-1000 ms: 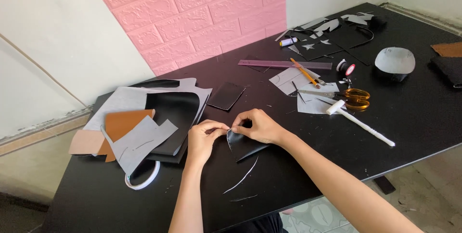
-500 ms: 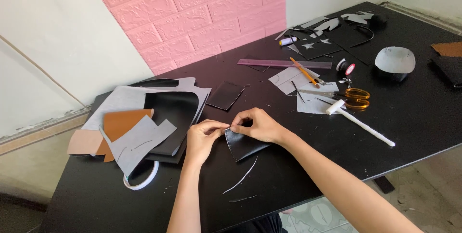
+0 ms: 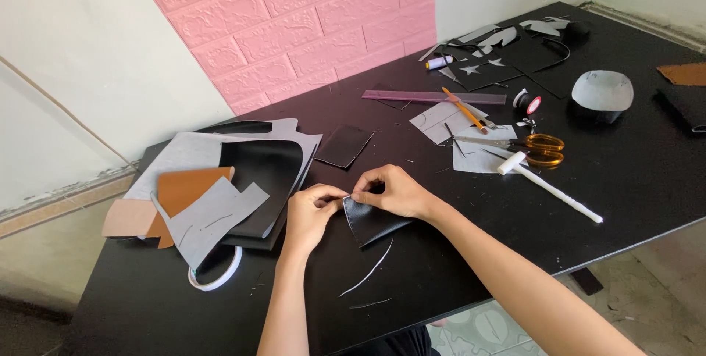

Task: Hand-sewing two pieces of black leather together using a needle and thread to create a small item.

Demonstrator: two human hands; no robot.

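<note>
Both my hands meet over the middle of a black table (image 3: 632, 179). My left hand (image 3: 310, 214) and my right hand (image 3: 393, 190) pinch the top edge of a small curved piece of black leather (image 3: 370, 222) between thumbs and fingertips. The piece hangs down from my fingers toward the tabletop. Thin offcut slivers (image 3: 371, 271) lie on the table just below it.
A pile of grey, black and tan cut sheets (image 3: 220, 183) and a tape ring (image 3: 217, 275) lie to the left. A black square (image 3: 346, 145) sits behind my hands. To the right are orange-handled scissors (image 3: 540, 148), a white mallet (image 3: 548, 185), a ruler (image 3: 434, 96) and a grey cap form (image 3: 603, 91).
The black leather piece has turned slightly and hangs lower in my fingers. My hands stay in almost the same spot.
</note>
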